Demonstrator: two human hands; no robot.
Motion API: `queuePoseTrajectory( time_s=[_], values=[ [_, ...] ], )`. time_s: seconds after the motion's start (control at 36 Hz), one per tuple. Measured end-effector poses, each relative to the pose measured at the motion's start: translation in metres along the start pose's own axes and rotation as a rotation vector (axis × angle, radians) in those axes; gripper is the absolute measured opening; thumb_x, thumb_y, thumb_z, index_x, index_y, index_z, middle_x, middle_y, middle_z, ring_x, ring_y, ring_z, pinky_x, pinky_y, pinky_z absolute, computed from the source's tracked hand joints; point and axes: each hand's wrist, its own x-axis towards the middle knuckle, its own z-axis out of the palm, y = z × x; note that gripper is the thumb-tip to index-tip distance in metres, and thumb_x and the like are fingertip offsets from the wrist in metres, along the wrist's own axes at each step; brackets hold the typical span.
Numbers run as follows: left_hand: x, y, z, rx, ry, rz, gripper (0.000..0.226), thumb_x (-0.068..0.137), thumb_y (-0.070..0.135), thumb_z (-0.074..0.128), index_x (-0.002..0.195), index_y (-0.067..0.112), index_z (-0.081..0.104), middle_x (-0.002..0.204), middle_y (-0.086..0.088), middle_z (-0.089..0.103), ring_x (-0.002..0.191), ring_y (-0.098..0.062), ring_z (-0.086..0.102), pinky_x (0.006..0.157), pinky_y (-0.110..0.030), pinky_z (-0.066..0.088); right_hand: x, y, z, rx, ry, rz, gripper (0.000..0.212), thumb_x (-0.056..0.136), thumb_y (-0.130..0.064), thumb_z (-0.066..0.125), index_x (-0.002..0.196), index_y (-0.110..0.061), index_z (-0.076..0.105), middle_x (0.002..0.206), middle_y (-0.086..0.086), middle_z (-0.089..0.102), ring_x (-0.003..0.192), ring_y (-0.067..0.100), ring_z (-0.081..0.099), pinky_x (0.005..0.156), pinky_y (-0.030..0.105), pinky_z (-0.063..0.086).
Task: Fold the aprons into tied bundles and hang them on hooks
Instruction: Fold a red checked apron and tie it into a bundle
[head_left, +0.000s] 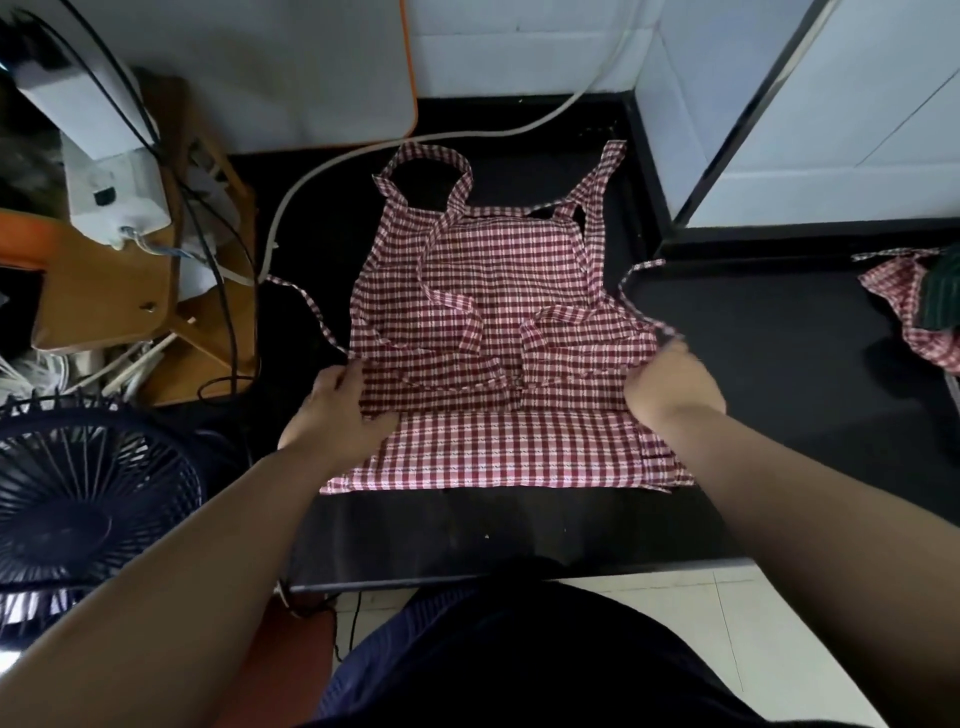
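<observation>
- Head view: the apron (488, 270) lies flat on the black surface (753, 338). Its bib is beyond both grips, and a paler folded band lies nearer than them.
- The left grip (337, 410) pinches the apron's left edge, thumb on top.
- The right grip (672, 387), slightly blurred, curls round the right edge and holds cloth.
- The left tie (311, 306) trails beyond the left grip, and the right tie (636, 291) loops beyond the right grip.
- The step looks like a crosswise fold. It calls for level grips, cloth kept taut between them, edges matched, and both ties left outside for knotting.
- A second apron (893, 291) waits well right of the right grip.
</observation>
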Motion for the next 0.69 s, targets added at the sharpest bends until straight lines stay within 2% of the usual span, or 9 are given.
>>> queuePoseTrajectory(
  time_s=[0.06, 0.11, 0.19, 0.25, 0.33, 0.44, 0.5, 0.58, 0.69],
  values=[
    [0.003, 0.004, -0.003, -0.020, 0.099, -0.056, 0.064, 0.094, 0.047, 0.048, 0.148, 0.021, 0.025, 0.149, -0.007, 0.031, 0.118, -0.031, 0.051, 0.089, -0.045, 0.050, 0.006, 0.007, -0.003, 0.090, 0.005, 0.086, 0.073, 0.094, -0.020, 0.045, 0.150, -0.001, 0.001, 0.144, 0.017, 0.041, 0.120, 0.035, 0.052, 0.099, 0.046, 0.045],
    [0.006, 0.008, -0.004, -0.013, 0.203, -0.097, 0.061, 0.096, 0.037, 0.048, 0.148, 0.017, 0.022, 0.140, -0.011, 0.046, 0.111, -0.033, 0.056, 0.078, -0.044, 0.052, 0.010, 0.012, -0.005, 0.186, 0.007, 0.172, 0.079, 0.092, -0.019, 0.049, 0.150, -0.003, -0.003, 0.142, 0.016, 0.044, 0.115, 0.034, 0.056, 0.095, 0.043, 0.047],
    [0.008, 0.008, -0.006, 0.069, 0.201, -0.040, 0.069, 0.097, 0.030, 0.048, 0.152, 0.033, 0.006, 0.136, -0.008, 0.047, 0.102, -0.029, 0.059, 0.067, -0.038, 0.050, 0.008, 0.016, -0.009, 0.283, 0.020, 0.211, 0.084, 0.093, -0.018, 0.051, 0.151, -0.011, -0.010, 0.145, 0.017, 0.039, 0.110, 0.033, 0.057, 0.082, 0.036, 0.047],
    [0.010, 0.007, -0.007, 0.147, 0.157, -0.016, 0.058, 0.099, 0.033, 0.044, 0.151, 0.037, 0.019, 0.139, -0.007, 0.041, 0.105, -0.028, 0.056, 0.071, -0.038, 0.052, 0.000, 0.015, -0.011, 0.262, 0.027, 0.158, 0.089, 0.091, -0.014, 0.051, 0.150, -0.024, -0.014, 0.152, 0.018, 0.026, 0.103, 0.032, 0.059, 0.081, 0.040, 0.051],
    [0.015, 0.007, -0.010, 0.158, 0.199, -0.029, 0.040, 0.099, 0.033, 0.045, 0.138, 0.025, 0.048, 0.137, -0.008, 0.047, 0.110, -0.030, 0.055, 0.077, -0.040, 0.052, -0.013, 0.008, -0.010, 0.083, 0.077, -0.004, 0.080, 0.090, -0.010, 0.049, 0.151, -0.031, 0.002, 0.147, 0.019, 0.025, 0.097, 0.031, 0.057, 0.073, 0.040, 0.051],
    [0.021, 0.003, -0.015, 0.175, 0.243, -0.091, 0.034, 0.100, 0.031, 0.043, 0.129, 0.017, 0.055, 0.129, -0.012, 0.053, 0.105, -0.033, 0.057, 0.075, -0.043, 0.053, -0.022, -0.003, 0.004, -0.063, -0.045, -0.296, 0.049, 0.097, -0.026, 0.046, 0.144, -0.025, 0.034, 0.142, 0.012, 0.034, 0.104, 0.028, 0.059, 0.083, 0.039, 0.054],
    [0.024, 0.002, -0.019, 0.226, 0.181, -0.131, 0.041, 0.102, 0.035, 0.038, 0.134, 0.012, 0.050, 0.138, -0.013, 0.044, 0.115, -0.034, 0.052, 0.085, -0.047, 0.051, -0.023, -0.003, 0.011, -0.111, -0.161, -0.366, 0.051, 0.098, -0.033, 0.045, 0.146, -0.024, 0.032, 0.146, 0.009, 0.032, 0.115, 0.028, 0.054, 0.094, 0.037, 0.049],
    [0.024, 0.006, -0.022, 0.268, 0.109, -0.214, 0.057, 0.102, 0.041, 0.032, 0.149, 0.010, 0.028, 0.148, -0.014, 0.030, 0.129, -0.034, 0.037, 0.099, -0.048, 0.043, -0.024, 0.000, 0.012, -0.082, -0.159, -0.350, 0.060, 0.095, -0.046, 0.046, 0.147, -0.021, 0.028, 0.150, 0.008, 0.028, 0.128, 0.030, 0.044, 0.103, 0.040, 0.043],
    [0.010, 0.012, -0.018, 0.129, 0.178, -0.263, 0.068, 0.101, 0.039, 0.036, 0.153, 0.007, 0.006, 0.154, -0.017, 0.019, 0.136, -0.037, 0.027, 0.104, -0.049, 0.035, -0.029, 0.003, 0.009, -0.074, -0.077, -0.374, 0.059, 0.095, -0.048, 0.044, 0.146, -0.022, 0.029, 0.149, 0.005, 0.025, 0.119, 0.026, 0.052, 0.089, 0.037, 0.050]
  ],
)
